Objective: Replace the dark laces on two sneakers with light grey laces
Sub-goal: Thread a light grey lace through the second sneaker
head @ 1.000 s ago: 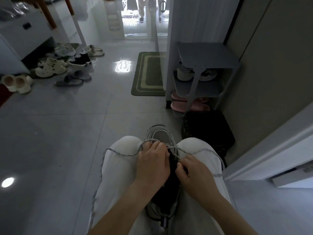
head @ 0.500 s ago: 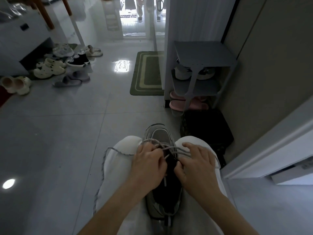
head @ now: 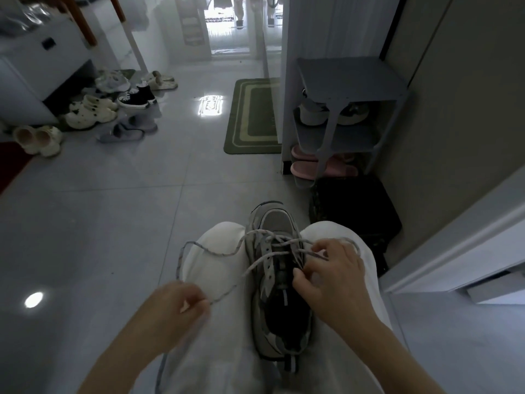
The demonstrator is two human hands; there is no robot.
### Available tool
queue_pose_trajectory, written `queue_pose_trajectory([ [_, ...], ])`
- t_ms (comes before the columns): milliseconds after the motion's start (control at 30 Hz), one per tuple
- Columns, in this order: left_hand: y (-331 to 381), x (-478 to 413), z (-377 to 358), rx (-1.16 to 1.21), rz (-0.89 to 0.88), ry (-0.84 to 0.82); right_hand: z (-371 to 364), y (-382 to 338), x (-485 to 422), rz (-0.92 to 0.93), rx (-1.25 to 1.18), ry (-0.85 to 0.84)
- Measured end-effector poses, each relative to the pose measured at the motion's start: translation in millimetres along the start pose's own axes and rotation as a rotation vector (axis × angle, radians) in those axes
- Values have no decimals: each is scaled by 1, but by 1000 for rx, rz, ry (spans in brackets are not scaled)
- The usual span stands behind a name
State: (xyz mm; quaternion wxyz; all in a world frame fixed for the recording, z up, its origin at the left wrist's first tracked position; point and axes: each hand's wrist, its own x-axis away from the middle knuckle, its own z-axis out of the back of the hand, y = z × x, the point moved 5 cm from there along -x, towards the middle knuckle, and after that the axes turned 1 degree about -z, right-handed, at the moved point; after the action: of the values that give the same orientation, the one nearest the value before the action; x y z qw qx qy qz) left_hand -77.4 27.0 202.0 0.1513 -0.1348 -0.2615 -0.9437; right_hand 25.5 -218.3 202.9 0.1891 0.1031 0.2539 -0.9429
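- Sneaker (head: pixel 279 317) lies between the knees, toe pointing away.
- Right hand (head: pixel 332 280) pinches lace (head: pixel 216 253) at the eyelets; left hand (head: pixel 176 308) pinches its end, leftward.

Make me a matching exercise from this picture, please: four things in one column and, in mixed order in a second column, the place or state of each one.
Things
1. sneaker
2. green mat
3. pink slippers
4. left hand

Places or states
A. on the floor, just left of the grey shoe rack
B. pinching the light grey lace
C. on the person's lap, between the knees
D. at the bottom of the rack

Pairs: 1-C, 2-A, 3-D, 4-B
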Motion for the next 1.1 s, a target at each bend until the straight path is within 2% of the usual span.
queue_pose_trajectory([
  [33, 14, -5, 0, -79, -7, 81, 0, 2, 2, -15, -15, -14],
  [100, 50, -10, 8, -113, -67, 350, 0, 6, 4, -42, -50, -42],
  [133, 73, -12, 12, -60, -167, 469, 0, 7, 5, -48, -61, -48],
  [167, 97, -14, 11, -21, -288, 518, 1, 6, 4, -47, -62, -44],
  [233, 133, -25, -1, -28, -406, 454, 3, 5, 2, -26, -32, -10],
  [367, 151, -52, -22, -166, -390, 375, 6, 5, 1, -29, 28, 10],
  [567, 139, -63, -23, 0, -436, 330, 10, 2, 2, -9, 15, 33],
  [700, 127, -67, -22, 113, -341, 305, 10, 2, 2, -21, 11, 59],
  [833, 139, -58, -32, -226, -366, 359, 9, 2, 4, -13, 12, 87],
  [933, 149, -56, -34, -334, -363, 402, 10, -2, 7, -48, 148, 89],
  [1033, 145, -61, -31, -235, -389, 390, 6, -8, 11, -56, 324, 44],
  [1100, 139, -61, -26, -115, -359, 380, 4, -12, 11, -34, 348, 12],
])
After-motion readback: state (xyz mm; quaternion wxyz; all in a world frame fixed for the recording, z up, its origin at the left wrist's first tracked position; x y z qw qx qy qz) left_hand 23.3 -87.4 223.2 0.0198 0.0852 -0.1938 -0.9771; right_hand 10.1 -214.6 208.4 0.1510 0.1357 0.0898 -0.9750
